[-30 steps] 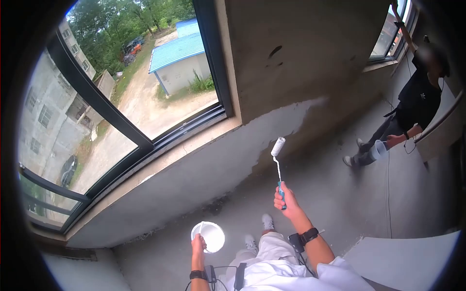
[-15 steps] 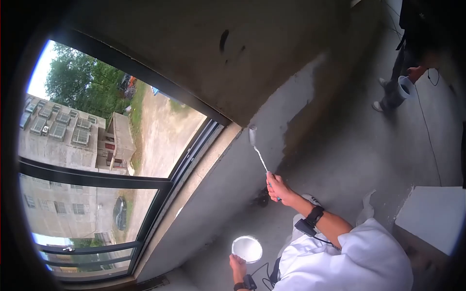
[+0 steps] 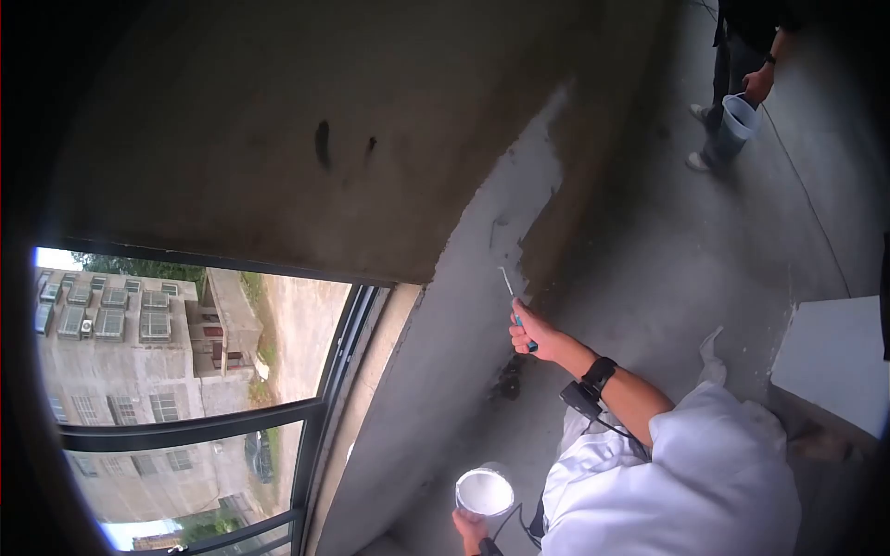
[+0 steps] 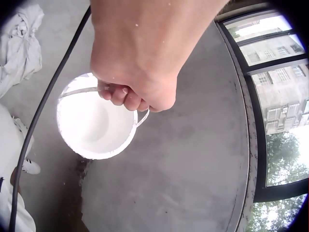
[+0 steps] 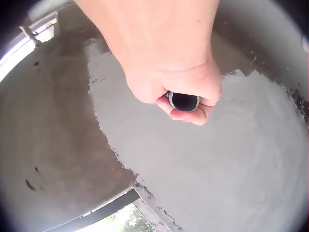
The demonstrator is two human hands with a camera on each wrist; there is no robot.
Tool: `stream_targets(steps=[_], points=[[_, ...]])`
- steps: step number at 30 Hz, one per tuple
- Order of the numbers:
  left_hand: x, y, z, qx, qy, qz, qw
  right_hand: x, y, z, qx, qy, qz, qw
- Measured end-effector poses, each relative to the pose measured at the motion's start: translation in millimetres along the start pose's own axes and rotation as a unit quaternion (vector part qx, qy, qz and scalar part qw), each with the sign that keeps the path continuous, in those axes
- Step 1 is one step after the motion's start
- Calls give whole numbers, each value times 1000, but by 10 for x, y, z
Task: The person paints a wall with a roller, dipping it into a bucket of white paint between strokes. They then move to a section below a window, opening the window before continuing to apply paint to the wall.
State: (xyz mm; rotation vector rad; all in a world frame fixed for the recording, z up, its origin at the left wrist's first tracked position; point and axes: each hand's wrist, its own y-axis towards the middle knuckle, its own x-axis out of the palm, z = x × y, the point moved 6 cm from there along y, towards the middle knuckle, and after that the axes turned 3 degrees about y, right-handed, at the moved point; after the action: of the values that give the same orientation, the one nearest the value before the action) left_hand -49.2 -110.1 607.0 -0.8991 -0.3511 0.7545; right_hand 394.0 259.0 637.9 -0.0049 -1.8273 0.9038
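Observation:
My right hand (image 3: 538, 335) grips the teal handle of a paint roller (image 3: 506, 281), fingers curled round it. Its thin metal rod points at the wall, where the roller head overlaps the light grey coated patch (image 3: 464, 269). In the right wrist view the dark butt end of the handle (image 5: 184, 102) shows in the fist, and the rest of the roller is hidden behind it. Low in the head view, my left hand (image 3: 470, 528) holds a white bucket (image 4: 96, 150) by its thin bail handle (image 4: 79, 91). White paint fills part of the bucket.
A window (image 3: 320, 408) with a pale sill borders the coated patch at left. Bare brown wall (image 3: 232, 176) lies above it. Another person (image 3: 742, 56) stands at upper right with a translucent bucket (image 3: 739, 120). A cable crosses the floor, and a white board (image 3: 834, 361) is at right.
My right hand has brought the roller from above the floor to the wall, then along the coated patch away from the window corner. The head view has turned; the left hand still holds the bucket.

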Motion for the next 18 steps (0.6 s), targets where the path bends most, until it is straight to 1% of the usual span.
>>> stream_targets(steps=[2, 3, 4, 6, 7, 9, 10, 11, 12, 13, 14, 15, 16, 18], points=[[-118, 126, -108, 0, -6, -20, 1000, 238, -397, 214, 17, -59, -35, 998], [-92, 118, -69, 37, 85, -20, 996, 321, -504, 267, 25, -91, -55, 994], [-74, 95, -35, 73, 175, -19, 982, 323, -488, 241, 21, -98, -54, 994], [-102, 65, -76, 67, 167, 1, 984, 284, -485, 204, 17, -111, -49, 992], [-107, 40, -92, 64, 164, 11, 984, 200, -417, 116, 13, -101, -35, 994], [27, 5, -188, -18, 61, 35, 997, -67, -165, -118, -25, -84, 12, 996], [90, 89, -196, 6, 104, 5, 995, -232, -24, -253, -44, -76, 27, 996], [-114, 260, -305, 27, 146, -18, 989, -387, 89, -375, -57, -68, 42, 995], [-119, 265, -329, 49, 187, -39, 980, -473, 152, -467, -47, -41, 40, 997], [-197, 286, -385, 27, 143, -12, 989, -556, 215, -527, -36, -13, 40, 998], [-176, 218, -406, 8, 96, 17, 995, -550, 215, -536, -25, 8, 18, 999], [-36, 49, -382, -9, 49, 47, 998, -499, 135, -467, -14, -8, 3, 1000], [68, -98, -358, -22, 23, 56, 998, -385, -9, -438, -6, -28, -12, 1000], [89, -60, -382, -7, 15, 51, 999, -80, -350, -329, 19, -58, -25, 998]])
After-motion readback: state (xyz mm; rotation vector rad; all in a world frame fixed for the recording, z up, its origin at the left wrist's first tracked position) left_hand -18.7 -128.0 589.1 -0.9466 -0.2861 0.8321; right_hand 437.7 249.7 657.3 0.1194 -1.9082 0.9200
